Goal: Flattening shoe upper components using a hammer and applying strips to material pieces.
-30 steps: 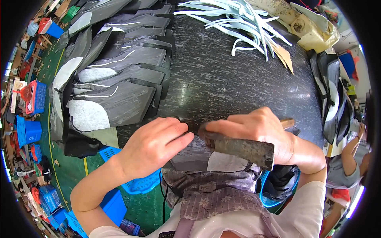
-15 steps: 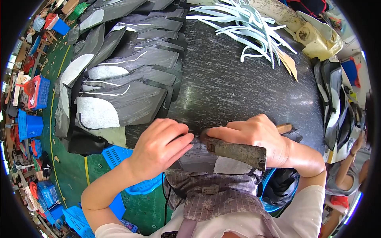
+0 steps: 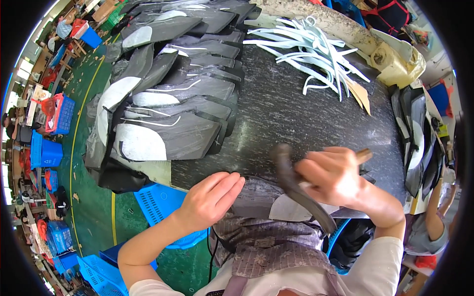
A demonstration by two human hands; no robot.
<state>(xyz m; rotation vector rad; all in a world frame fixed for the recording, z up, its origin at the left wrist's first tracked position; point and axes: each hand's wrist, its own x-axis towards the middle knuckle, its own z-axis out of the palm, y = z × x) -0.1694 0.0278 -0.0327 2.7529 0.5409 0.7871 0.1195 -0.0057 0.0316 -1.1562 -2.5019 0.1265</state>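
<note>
A dark grey, leather-like piece (image 3: 253,198) with a white patch lies along the worktable's near edge, in front of me. My left hand (image 3: 211,198) is at its left end, fingers together and pressed down on its edge; the thumb is hidden. Above the piece, my right hand (image 3: 332,176) is closed round the wooden handle of a hammer. The long, curved dark head of the hammer (image 3: 302,193) hangs over the piece, slightly blurred. To the left are overlapping rows of similar grey pieces with white patches (image 3: 195,138).
Pale strips (image 3: 321,56) lie heaped at the table's far side, beside a tan scrap (image 3: 359,96). More dark pieces (image 3: 412,133) stand at the right edge. Blue baskets (image 3: 160,207) are below the table. Another person's arm (image 3: 434,212) shows at far right.
My right hand has lifted the hammer off the piece, and its head has turned. My left hand has flattened onto the piece's edge. The whole view has shifted slightly.
</note>
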